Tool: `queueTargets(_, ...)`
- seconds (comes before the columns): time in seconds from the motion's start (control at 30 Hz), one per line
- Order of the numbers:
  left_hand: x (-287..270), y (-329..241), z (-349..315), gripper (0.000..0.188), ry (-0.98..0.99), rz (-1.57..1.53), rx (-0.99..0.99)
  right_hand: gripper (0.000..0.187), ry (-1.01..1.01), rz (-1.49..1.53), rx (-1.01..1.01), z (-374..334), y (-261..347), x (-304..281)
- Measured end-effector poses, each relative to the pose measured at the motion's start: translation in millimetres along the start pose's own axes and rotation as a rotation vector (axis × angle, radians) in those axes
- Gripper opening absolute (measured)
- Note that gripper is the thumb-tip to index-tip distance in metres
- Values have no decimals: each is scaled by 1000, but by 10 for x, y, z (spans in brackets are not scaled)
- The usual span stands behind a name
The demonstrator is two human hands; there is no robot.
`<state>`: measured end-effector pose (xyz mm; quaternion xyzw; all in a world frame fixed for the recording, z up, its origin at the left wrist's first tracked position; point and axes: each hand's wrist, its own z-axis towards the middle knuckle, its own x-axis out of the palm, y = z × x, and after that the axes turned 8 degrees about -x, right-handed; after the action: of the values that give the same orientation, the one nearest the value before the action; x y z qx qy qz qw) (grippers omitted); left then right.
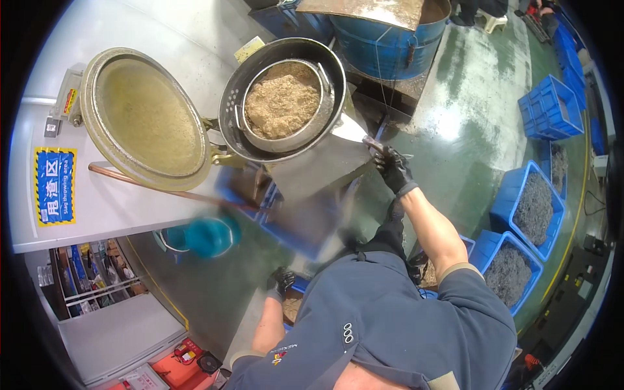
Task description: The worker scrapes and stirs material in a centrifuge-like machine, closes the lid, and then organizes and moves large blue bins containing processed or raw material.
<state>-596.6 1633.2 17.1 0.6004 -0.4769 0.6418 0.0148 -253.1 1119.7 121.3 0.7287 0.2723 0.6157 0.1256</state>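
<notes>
My right hand (394, 170), in a black glove, is closed around the short handle of a scraper (351, 129) with a broad pale blade. The blade reaches the right rim of a round open drum (227, 110). Inside the drum sits a metal basket (287, 144) with handles, heaped with golden-brown metal-like shavings (283, 101). My left hand (281, 281), gloved too, hangs low beside my body, next to a blue crate (299, 284) holding brown shavings. Its finger position is not clear.
The drum's round lid (146, 120) stands swung back on the left. Below it a long copper-coloured rod (149, 184) leans across a blurred blue crate (305, 242) and a teal bucket (209, 236). A blue barrel (383, 52) stands behind; crates of grey shavings (513, 270) line the right.
</notes>
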Motion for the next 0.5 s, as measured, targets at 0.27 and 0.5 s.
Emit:
queueTargets(0.27, 823, 88, 616, 48, -1168, -162, -398, 34, -17, -341, -182, 819, 695, 636)
queueTargets(0.5, 1579, 633, 734, 28, -1521, -384, -306, 33, 389, -1342, -371, 1813, 421, 1257)
